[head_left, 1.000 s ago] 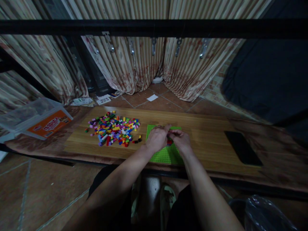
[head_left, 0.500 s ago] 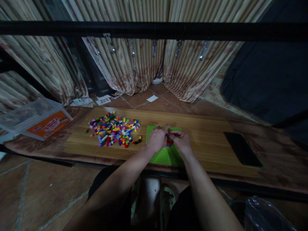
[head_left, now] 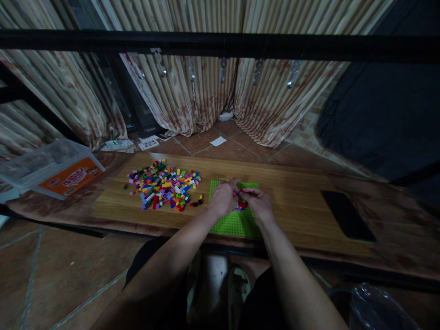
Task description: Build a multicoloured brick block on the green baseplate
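A green studded baseplate point(head_left: 237, 225) lies on the wooden board below both of my hands. Near its middle sits a small cluster of building bricks point(head_left: 241, 206), red with some blue, partly covered by my fingers. My left hand point(head_left: 222, 198) reaches in from the left with its fingers curled against the cluster. From the right, my right hand point(head_left: 258, 200) meets it, thumb and fingertips pinched together at the bricks. Which single brick each hand grips is too small and too hidden to make out.
A heap of colourful loose bricks point(head_left: 168, 185) spreads over the left of the wooden board point(head_left: 292, 201). Farther left stands a clear plastic box point(head_left: 51, 167) with an orange label. A black flat object point(head_left: 347, 215) lies at the right. A dark bar point(head_left: 220, 43) crosses above.
Both hands stay at the cluster with only slight finger shifts; a little more of the red and blue bricks shows now. The whole view has moved slightly.
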The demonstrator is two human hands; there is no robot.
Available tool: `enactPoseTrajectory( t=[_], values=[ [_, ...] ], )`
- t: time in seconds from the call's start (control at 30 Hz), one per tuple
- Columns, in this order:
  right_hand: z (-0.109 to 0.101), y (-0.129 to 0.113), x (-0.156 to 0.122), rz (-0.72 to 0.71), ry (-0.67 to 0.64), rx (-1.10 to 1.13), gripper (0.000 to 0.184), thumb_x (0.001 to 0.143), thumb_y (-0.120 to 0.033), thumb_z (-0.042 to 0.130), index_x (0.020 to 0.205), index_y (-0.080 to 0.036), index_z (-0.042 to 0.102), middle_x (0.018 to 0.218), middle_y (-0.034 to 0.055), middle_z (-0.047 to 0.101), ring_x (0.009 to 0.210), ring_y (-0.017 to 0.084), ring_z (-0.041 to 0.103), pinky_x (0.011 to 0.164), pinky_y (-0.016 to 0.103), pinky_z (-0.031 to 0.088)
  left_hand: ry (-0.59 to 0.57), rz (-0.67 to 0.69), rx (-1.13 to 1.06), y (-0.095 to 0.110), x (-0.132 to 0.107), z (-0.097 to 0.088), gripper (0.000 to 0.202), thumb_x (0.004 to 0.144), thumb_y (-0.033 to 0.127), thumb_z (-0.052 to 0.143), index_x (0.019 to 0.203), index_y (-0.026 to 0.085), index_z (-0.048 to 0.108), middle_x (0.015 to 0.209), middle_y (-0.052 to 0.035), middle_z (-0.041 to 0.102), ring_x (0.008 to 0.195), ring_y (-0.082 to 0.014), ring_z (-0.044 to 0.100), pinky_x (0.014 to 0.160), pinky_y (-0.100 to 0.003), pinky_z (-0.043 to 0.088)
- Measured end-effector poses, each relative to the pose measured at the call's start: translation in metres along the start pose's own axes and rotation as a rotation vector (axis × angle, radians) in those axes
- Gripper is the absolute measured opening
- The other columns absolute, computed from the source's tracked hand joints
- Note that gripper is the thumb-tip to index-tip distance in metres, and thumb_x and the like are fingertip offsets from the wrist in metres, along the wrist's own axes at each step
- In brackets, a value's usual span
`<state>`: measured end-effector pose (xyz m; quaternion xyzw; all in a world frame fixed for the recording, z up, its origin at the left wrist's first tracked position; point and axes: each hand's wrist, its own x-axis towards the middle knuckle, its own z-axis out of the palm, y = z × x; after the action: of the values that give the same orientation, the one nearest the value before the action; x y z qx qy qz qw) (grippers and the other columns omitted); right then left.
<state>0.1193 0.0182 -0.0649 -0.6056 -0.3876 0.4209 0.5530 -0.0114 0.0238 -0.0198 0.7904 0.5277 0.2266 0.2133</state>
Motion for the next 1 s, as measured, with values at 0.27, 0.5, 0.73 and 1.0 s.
enactPoseTrajectory(
  t=[0.27,0.5,0.73,1.0],
  values=[
    [0.0033,-0.0020,-0.0007,0.010,0.004,0.027,0.036,0.044,-0.043,0.081,0.067,-0.018,0.067,0.063,0.0016,0.068,0.059,0.017,0.061,0.057,0.029,0.046,0.032,-0.003,0.017,-0.0031,-0.0003,0.0021,0.049,0.078,0.009,0.054,0.126,0.019,0.054,0.095,-0.0008,0.072,0.091,-0.0161,0.066,0.092,-0.029,0.050],
    [0.0052,-0.0041,-0.0037,0.035,0.014,0.093,0.032,0.043,-0.036,0.082,0.065,-0.018,0.067,0.062,-0.0004,0.067,0.057,0.015,0.059,0.057,0.029,0.047,0.068,0.033,0.060,-0.0042,-0.0029,0.0059,0.044,0.079,0.012,0.053,0.122,0.021,0.057,0.092,0.0001,0.072,0.089,-0.0170,0.064,0.089,-0.029,0.051],
    [0.0052,0.0007,-0.0016,0.007,0.026,0.050,0.034,0.043,-0.038,0.082,0.065,-0.018,0.065,0.060,-0.0010,0.065,0.055,0.015,0.059,0.054,0.029,0.046,0.060,0.025,0.060,-0.0023,-0.0042,0.0044,0.047,0.079,0.011,0.054,0.125,0.021,0.056,0.095,-0.0005,0.072,0.095,-0.0174,0.063,0.093,-0.031,0.050],
    [0.0079,0.0035,0.0015,0.048,0.072,-0.030,0.029,0.045,-0.033,0.078,0.065,-0.019,0.061,0.056,-0.0030,0.062,0.053,0.014,0.057,0.049,0.025,0.043,0.060,-0.054,-0.166,-0.0089,-0.0022,0.0020,0.053,0.075,0.004,0.050,0.127,0.015,0.055,0.103,-0.0052,0.071,0.091,-0.0154,0.066,0.086,-0.026,0.053]
  ],
)
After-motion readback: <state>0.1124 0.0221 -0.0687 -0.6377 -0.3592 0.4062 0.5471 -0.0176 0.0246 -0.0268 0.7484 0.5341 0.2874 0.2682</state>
